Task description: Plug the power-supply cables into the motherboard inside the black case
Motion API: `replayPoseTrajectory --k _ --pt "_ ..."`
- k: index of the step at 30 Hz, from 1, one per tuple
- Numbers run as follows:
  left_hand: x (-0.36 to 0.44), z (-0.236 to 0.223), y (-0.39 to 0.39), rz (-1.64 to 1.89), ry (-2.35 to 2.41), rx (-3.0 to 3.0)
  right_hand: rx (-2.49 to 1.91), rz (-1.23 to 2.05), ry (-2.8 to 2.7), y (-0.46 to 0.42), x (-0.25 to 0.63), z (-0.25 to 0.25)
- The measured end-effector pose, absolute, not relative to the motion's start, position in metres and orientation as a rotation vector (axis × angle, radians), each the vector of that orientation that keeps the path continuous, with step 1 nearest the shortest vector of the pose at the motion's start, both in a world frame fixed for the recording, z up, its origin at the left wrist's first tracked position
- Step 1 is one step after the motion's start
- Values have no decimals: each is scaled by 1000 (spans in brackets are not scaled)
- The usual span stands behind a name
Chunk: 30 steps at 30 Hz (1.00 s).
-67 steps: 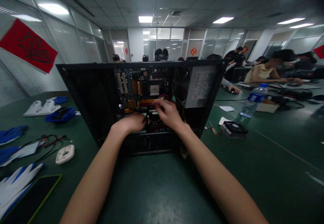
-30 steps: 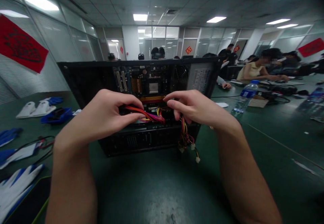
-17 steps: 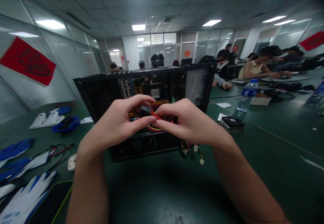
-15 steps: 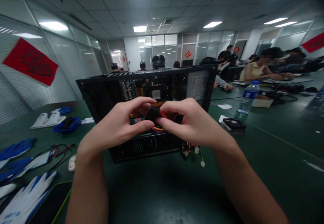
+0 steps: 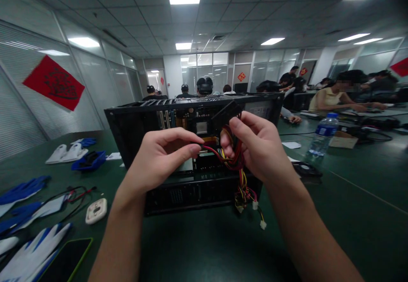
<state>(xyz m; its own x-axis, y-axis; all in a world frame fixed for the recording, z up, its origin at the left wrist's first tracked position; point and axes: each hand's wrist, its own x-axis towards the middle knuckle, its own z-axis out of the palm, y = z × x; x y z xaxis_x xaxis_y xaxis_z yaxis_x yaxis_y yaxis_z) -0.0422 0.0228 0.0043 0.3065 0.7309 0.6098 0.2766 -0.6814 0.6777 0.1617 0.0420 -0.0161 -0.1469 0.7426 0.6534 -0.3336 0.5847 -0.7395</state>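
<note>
In front of me stands an open computer case (image 5: 127,131), its inside facing me with the motherboard (image 5: 181,120) showing. My right hand (image 5: 259,150) is closed around a bundle of power cables (image 5: 236,161), red, yellow and black. A wide black connector (image 5: 227,115) sticks up from the top of that hand. My left hand (image 5: 162,156) pinches the end of a thin red-and-black cable between thumb and forefinger; its tip is mostly covered by the fingers. Below the right hand, white plugs (image 5: 255,205) dangle over the front edge of the case.
To the left lie blue-white gloves (image 5: 35,252), a phone (image 5: 65,260), a white rounded gadget (image 5: 96,211), loose wires and a blue tray (image 5: 98,163). On the right are a water bottle (image 5: 321,135), a black fan (image 5: 306,169) and a cardboard box (image 5: 344,139). Several people sit beyond.
Both hands have come out of the case, drawing cables forward. The right hand now grips the bundle, the black connector has risen rightward with it, and the left has shifted to a thin cable.
</note>
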Motion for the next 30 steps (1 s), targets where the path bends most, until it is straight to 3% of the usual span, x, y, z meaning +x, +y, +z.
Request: replayPoseTrajectory --k 4,18,30 --pt "-22 -11 40 1496 700 1845 -369 946 -1386 43 158 -17" --pt "2 -19 47 1518 439 1239 -433 795 -1484 45 164 -17" --pt "7 -20 51 1767 508 1242 -561 706 -1662 43 163 -17"
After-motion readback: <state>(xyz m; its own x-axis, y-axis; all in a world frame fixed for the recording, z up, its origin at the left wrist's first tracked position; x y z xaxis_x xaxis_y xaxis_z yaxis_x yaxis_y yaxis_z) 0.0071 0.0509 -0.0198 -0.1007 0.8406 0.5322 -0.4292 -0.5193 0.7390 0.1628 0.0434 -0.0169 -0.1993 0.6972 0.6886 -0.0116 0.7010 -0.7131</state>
